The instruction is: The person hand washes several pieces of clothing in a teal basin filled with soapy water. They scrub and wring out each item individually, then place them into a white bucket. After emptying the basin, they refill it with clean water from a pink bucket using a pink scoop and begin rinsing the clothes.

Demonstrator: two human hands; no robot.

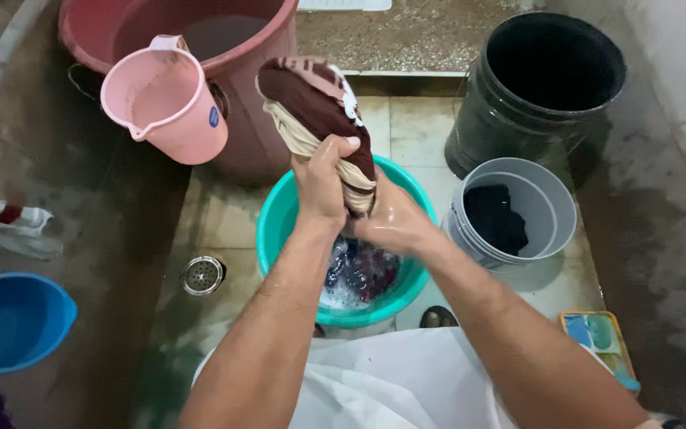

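Observation:
Both my hands grip a wet twisted cloth (313, 99), dark maroon with cream and pink stripes, held upright above a teal basin (273, 226). My left hand (321, 183) clasps the cloth's middle, thumb over it. My right hand (393, 222) holds its lower end just over the basin. Soapy water and dark clothes (359, 274) lie in the basin.
A pink jug (170, 99) hangs on a large maroon tub (252, 139). A black bucket (518, 127) and a grey bucket (549, 230) holding dark cloth stand at right. A blue basin (9, 322), a floor drain (202, 275), a soap box (601, 342) and white cloth (383, 381) are nearby.

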